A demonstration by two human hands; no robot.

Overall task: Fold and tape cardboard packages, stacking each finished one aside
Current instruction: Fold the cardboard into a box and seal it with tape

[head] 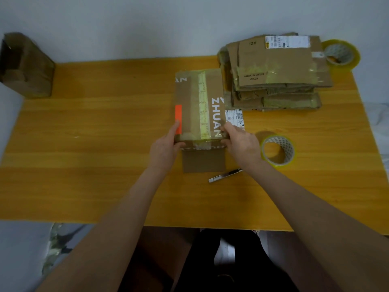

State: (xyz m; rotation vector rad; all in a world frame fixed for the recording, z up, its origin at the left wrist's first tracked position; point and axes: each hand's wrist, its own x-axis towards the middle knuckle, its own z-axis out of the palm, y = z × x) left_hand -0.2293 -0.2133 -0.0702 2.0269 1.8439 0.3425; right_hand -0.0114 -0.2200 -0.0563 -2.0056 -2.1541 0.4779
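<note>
A brown cardboard package [199,104] printed ZHUAN, with an orange mark and yellowish tape strips, lies on the wooden table [94,154]. Its near flap [203,161] hangs open toward me. My left hand [166,147] grips the package's near left corner, thumb on top. My right hand [242,144] grips the near right corner, fingers curled over the edge. A roll of clear tape [277,150] stands just right of my right hand. A utility knife [225,175] lies near the flap, partly under my right forearm.
A stack of flattened cardboard boxes [275,72] sits at the back right, with a second tape roll [341,54] beside it. A folded cardboard box [27,64] stands at the table's back left corner. A white label [234,118] shows beside the package.
</note>
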